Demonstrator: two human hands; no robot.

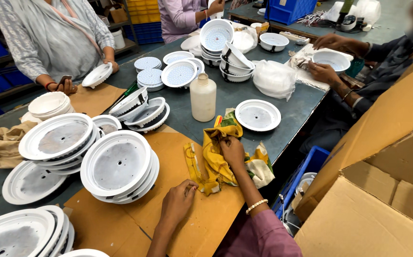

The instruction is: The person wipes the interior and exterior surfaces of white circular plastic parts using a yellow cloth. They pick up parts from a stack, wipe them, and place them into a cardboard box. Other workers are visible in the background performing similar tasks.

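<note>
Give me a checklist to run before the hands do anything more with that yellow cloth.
1. Right hand grips the yellow cloth: ok, its fingers pinch a bunched fold.
2. Left hand on the cloth: ok, fingertips touch its lower edge on the cardboard sheet.
3. Cloth spread flat: not ok, it lies crumpled.
4. Plastic bottle upright and apart from the cloth: ok, it stands just behind it.
5. Nearest stack of white round housings within reach: ok, beside the left hand.
6. Bottle cap closed: cannot tell.
</note>
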